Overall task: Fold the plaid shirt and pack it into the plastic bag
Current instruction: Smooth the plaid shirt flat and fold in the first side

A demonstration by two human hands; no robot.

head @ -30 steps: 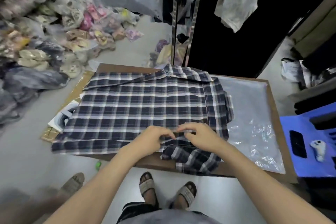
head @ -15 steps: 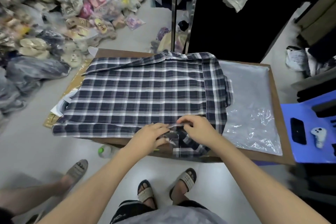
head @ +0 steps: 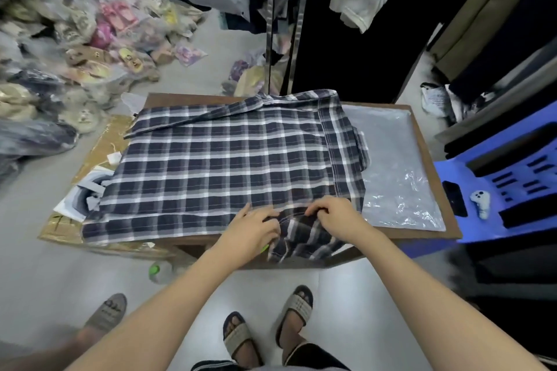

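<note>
A navy-and-white plaid shirt [head: 229,166] lies spread flat over a small brown table [head: 434,190], its left side overhanging the table edge. A sleeve hangs over the near edge. My left hand [head: 253,227] and my right hand [head: 334,214] sit close together at the near edge, both pinching the sleeve's upper seam. A clear plastic bag [head: 394,172] lies flat on the right part of the table, partly under the shirt's right edge.
Brown cardboard and white papers [head: 81,199] lie on the floor left of the table. Piles of bagged slippers [head: 75,48] fill the far left. A clothes rack [head: 271,18] stands behind. A blue plastic stool [head: 497,187] is on the right. Another person's sandalled foot [head: 107,312] stands at bottom left.
The view shifted slightly. Both hands stayed at the near edge on the sleeve and moved a little apart. The other person's foot moved right at bottom left.
</note>
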